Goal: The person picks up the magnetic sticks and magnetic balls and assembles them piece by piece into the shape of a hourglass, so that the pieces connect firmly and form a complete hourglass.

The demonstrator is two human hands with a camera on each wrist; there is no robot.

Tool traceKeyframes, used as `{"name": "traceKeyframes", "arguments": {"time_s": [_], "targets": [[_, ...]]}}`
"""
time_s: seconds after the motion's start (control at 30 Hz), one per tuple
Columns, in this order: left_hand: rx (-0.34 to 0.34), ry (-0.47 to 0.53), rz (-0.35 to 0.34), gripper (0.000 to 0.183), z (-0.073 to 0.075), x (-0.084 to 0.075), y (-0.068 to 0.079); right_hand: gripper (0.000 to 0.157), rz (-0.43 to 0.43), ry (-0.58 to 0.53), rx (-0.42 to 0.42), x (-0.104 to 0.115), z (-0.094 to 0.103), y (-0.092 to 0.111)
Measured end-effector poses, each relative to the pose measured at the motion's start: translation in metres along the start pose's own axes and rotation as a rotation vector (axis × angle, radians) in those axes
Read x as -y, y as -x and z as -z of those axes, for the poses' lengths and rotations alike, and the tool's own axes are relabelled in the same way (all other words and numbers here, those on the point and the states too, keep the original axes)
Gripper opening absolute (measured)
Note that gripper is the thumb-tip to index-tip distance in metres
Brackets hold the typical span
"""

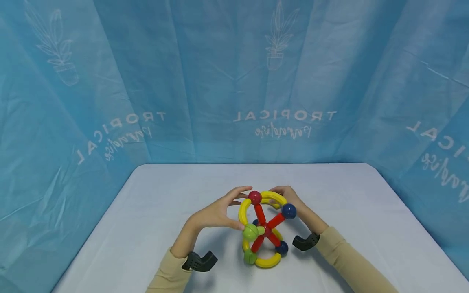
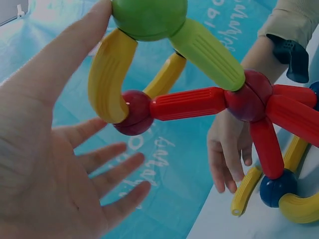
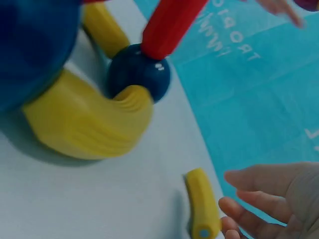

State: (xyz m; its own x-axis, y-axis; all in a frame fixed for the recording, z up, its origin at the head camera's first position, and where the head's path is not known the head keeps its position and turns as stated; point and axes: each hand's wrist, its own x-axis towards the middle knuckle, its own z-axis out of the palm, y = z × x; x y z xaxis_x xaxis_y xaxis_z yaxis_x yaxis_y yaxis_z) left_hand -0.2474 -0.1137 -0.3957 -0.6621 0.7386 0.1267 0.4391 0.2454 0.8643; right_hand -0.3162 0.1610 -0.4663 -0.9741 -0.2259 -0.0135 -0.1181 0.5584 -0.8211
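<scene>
A wheel-shaped model of building sticks and balls (image 1: 268, 223) stands upright, with red spokes, curved yellow rim sticks and red, blue and green balls. At its left side is my left hand (image 1: 216, 209), its thumb tip at the light-green ball (image 2: 149, 17). The other left fingers are spread, the index tip close to the dark-red ball (image 2: 134, 112). My right hand (image 1: 289, 195) is behind the model's right side, partly hidden by it. Its fingers, slightly bent, lie right beside a loose curved yellow stick (image 3: 203, 204) on the table.
The model and loose stick are on a white-covered table (image 1: 176, 183). Blue curtains (image 1: 227, 81) with mirrored lettering hang along the back and both sides. Each wrist carries a black band (image 1: 200, 261).
</scene>
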Motion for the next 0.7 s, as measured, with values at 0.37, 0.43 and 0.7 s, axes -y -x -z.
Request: {"name": "traceKeyframes", "arguments": {"time_s": [0.37,0.43,0.7], "targets": [[0.009,-0.021,-0.083,0.097,-0.007,-0.002,-0.004,0.034,0.016,0.175,-0.049,-0.010,-0.004,0.003],[0.011,-0.023,-0.069,0.096,-0.008,-0.003,-0.004,0.035,-0.040,0.158,-0.060,-0.013,0.001,0.007],[-0.023,-0.058,-0.064,0.094,-0.015,-0.006,-0.006,0.042,-0.252,-0.047,-0.039,-0.020,0.032,0.036]]}}
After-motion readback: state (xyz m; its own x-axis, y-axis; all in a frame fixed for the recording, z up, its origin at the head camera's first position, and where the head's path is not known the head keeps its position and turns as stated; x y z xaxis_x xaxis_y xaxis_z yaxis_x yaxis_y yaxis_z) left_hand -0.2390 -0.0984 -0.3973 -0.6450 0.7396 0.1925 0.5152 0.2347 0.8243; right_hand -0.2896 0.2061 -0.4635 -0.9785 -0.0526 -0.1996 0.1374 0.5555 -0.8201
